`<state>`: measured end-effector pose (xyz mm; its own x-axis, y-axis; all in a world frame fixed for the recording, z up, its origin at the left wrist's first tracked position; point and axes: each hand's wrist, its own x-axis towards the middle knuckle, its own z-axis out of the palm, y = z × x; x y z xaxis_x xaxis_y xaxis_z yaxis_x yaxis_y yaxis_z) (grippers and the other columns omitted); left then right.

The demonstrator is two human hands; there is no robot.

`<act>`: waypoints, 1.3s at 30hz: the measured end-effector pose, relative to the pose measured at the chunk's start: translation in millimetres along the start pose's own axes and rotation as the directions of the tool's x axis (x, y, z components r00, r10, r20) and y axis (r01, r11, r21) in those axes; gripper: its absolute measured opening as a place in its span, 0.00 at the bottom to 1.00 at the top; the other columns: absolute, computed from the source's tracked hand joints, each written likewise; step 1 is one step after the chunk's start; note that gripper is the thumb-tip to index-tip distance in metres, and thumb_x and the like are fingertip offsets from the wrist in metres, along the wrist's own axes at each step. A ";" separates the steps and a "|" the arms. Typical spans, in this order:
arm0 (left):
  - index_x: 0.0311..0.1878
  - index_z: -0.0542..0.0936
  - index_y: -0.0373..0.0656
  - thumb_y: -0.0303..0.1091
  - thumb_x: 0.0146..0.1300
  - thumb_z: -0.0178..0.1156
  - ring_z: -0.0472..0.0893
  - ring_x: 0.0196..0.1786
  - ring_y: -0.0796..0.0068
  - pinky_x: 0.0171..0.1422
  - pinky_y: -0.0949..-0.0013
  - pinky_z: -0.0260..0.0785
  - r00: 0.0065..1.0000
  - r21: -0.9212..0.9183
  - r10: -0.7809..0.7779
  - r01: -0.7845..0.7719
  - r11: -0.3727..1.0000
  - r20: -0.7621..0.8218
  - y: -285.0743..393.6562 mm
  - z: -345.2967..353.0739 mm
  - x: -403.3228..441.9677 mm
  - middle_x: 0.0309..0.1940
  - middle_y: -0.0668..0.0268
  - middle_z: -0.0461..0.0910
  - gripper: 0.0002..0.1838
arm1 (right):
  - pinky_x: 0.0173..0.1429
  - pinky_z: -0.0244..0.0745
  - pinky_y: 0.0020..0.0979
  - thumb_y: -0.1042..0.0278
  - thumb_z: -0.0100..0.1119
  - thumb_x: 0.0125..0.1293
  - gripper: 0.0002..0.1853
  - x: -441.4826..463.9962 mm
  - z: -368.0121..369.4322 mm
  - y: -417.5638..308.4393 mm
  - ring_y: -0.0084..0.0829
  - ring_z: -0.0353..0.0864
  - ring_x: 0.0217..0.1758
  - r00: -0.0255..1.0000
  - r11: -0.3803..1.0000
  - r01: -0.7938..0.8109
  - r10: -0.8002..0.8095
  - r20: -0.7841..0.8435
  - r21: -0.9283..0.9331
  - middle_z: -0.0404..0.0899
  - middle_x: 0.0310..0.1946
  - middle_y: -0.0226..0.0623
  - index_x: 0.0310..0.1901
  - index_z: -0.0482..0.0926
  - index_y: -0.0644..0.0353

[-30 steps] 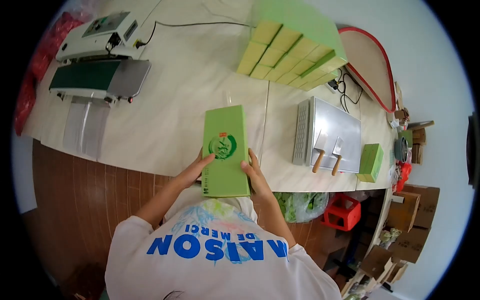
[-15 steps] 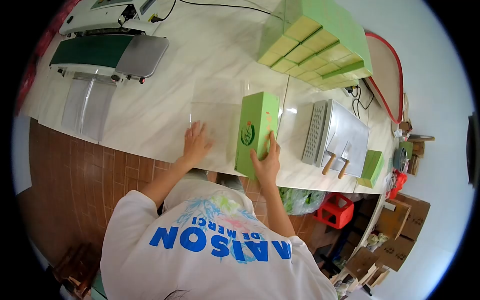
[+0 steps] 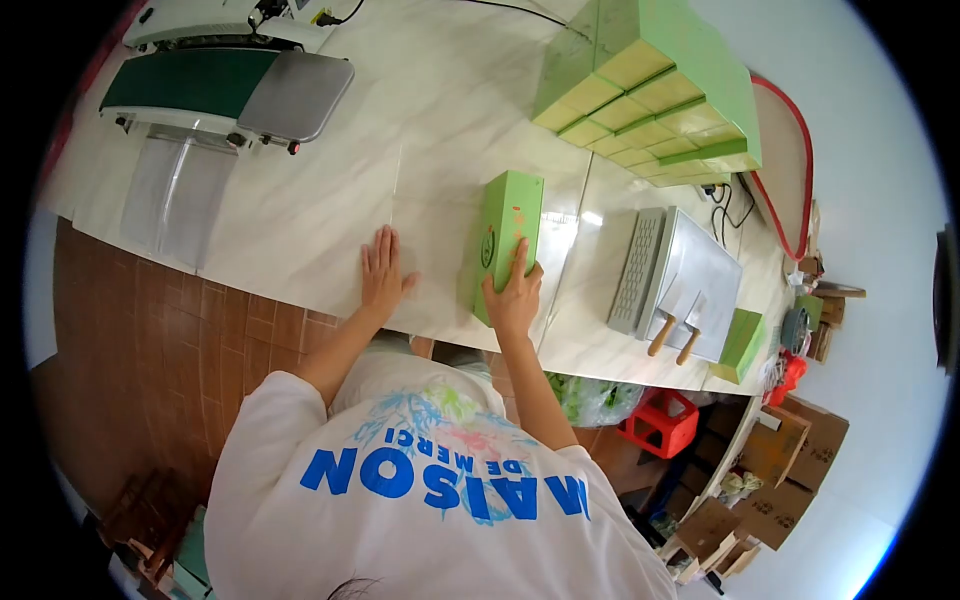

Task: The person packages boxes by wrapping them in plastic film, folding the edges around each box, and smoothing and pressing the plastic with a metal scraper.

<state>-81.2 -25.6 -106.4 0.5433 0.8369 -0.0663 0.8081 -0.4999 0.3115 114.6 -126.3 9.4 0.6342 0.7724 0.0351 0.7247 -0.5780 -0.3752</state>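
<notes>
A green box [image 3: 508, 215] with a round printed logo stands on its narrow side on the marbled table [image 3: 330, 190]. My right hand [image 3: 514, 292] rests on the box's near part, thumb at its left side and fingers over the top. My left hand [image 3: 384, 275] lies flat on the table to the left of the box, fingers stretched, holding nothing. Under and beside it there seems to be a clear plastic sheet [image 3: 430, 225], whose edges are faint.
A sealing machine with a green belt [image 3: 190, 82] stands at the upper left, a clear bag [image 3: 175, 195] below it. Stacked green boxes [image 3: 660, 90] stand at the back right. A metal case [image 3: 700, 280] with two trowels and a small green box [image 3: 740, 345] are at right.
The green box, earlier held in both hands over the table edge, has turned onto its side and moved right onto the table. My left hand has let go and flattened on the tabletop.
</notes>
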 end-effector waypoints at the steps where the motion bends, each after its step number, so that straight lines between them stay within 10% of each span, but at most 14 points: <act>1: 0.77 0.50 0.38 0.57 0.58 0.61 0.46 0.80 0.61 0.80 0.45 0.38 1.000 -0.006 -0.004 0.004 1.000 0.002 2.6 1.9 1.2 0.78 0.56 0.46 0.51 | 0.49 0.76 0.46 0.64 0.70 0.50 0.52 0.2 1.8 2.1 0.56 0.74 0.49 1.000 1.000 0.017 -0.017 -0.012 0.007 0.65 0.56 0.61 0.76 0.51 0.49; 19: 0.76 0.56 0.48 0.34 0.66 0.55 0.60 0.74 0.59 0.75 0.48 0.53 0.982 -0.038 0.174 -0.177 0.983 -0.075 23.2 10.8 8.8 0.73 0.57 0.60 0.36 | 0.54 0.74 0.47 0.63 0.68 0.54 0.52 0.4 2.6 1.8 0.59 0.73 0.53 0.999 0.998 0.042 -0.042 0.003 -0.054 0.63 0.57 0.64 0.77 0.47 0.50; 22: 0.77 0.53 0.46 0.26 0.63 0.56 0.74 0.61 0.56 0.64 0.55 0.67 1.000 -0.457 0.020 -0.017 0.889 0.000 29.2 -9.0 10.8 0.68 0.52 0.65 0.39 | 0.54 0.74 0.47 0.63 0.68 0.54 0.51 1.3 3.1 3.7 0.59 0.73 0.53 0.999 0.998 0.042 -0.042 0.004 -0.043 0.63 0.56 0.64 0.77 0.47 0.51; 24: 0.75 0.54 0.42 0.25 0.60 0.58 0.82 0.46 0.57 0.51 0.60 0.74 0.938 -0.759 -0.326 0.296 0.579 0.117 36.8 -30.3 4.3 0.59 0.50 0.74 0.40 | 0.54 0.74 0.47 0.63 0.68 0.54 0.51 -0.1 2.7 5.6 0.59 0.73 0.53 0.999 0.999 0.032 -0.032 0.014 -0.030 0.63 0.56 0.64 0.77 0.47 0.51; 28: 0.66 0.66 0.37 0.29 0.61 0.61 0.84 0.39 0.61 0.46 0.63 0.76 0.894 -0.839 -0.413 0.353 0.413 0.173 5.8 1.6 -16.6 0.49 0.52 0.81 0.29 | 0.53 0.75 0.48 0.64 0.68 0.53 0.51 -0.5 3.9 4.9 0.59 0.73 0.52 0.997 0.998 0.067 -0.067 -0.033 0.007 0.64 0.55 0.62 0.76 0.48 0.51; 31: 0.51 0.76 0.35 0.31 0.65 0.62 0.84 0.37 0.70 0.43 0.68 0.77 0.921 -0.683 -0.234 0.388 0.619 0.311 -18.0 19.8 -39.5 0.35 0.60 0.83 0.15 | 0.53 0.75 0.48 0.64 0.68 0.53 0.51 1.2 1.7 4.9 0.59 0.73 0.52 0.998 0.999 0.049 -0.049 -0.029 0.023 0.65 0.55 0.60 0.76 0.48 0.50; 36: 0.43 0.80 0.31 0.31 0.69 0.57 0.85 0.32 0.72 0.36 0.71 0.78 0.842 -0.816 -0.188 0.538 0.211 0.506 -22.5 18.4 -55.4 0.34 0.57 0.85 0.10 | 0.54 0.75 0.48 0.64 0.68 0.53 0.51 5.8 -8.3 -1.9 0.58 0.73 0.53 0.999 1.000 0.004 -0.004 0.037 -0.004 0.65 0.56 0.59 0.76 0.49 0.50; 39: 0.42 0.80 0.31 0.30 0.70 0.55 0.85 0.32 0.73 0.36 0.73 0.78 0.833 -0.792 -0.161 0.553 0.257 0.529 -17.4 6.4 -51.4 0.33 0.57 0.85 0.10 | 0.53 0.75 0.48 0.64 0.68 0.53 0.51 10.2 -8.9 -4.0 0.59 0.73 0.54 0.999 1.000 0.004 -0.005 0.045 0.012 0.65 0.57 0.60 0.76 0.49 0.49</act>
<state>-121.8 -61.3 -114.4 0.4432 0.6598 -0.6068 0.3281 0.5106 0.7948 120.5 -118.4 19.6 0.6179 0.7862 -0.0050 0.7241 -0.5715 -0.3860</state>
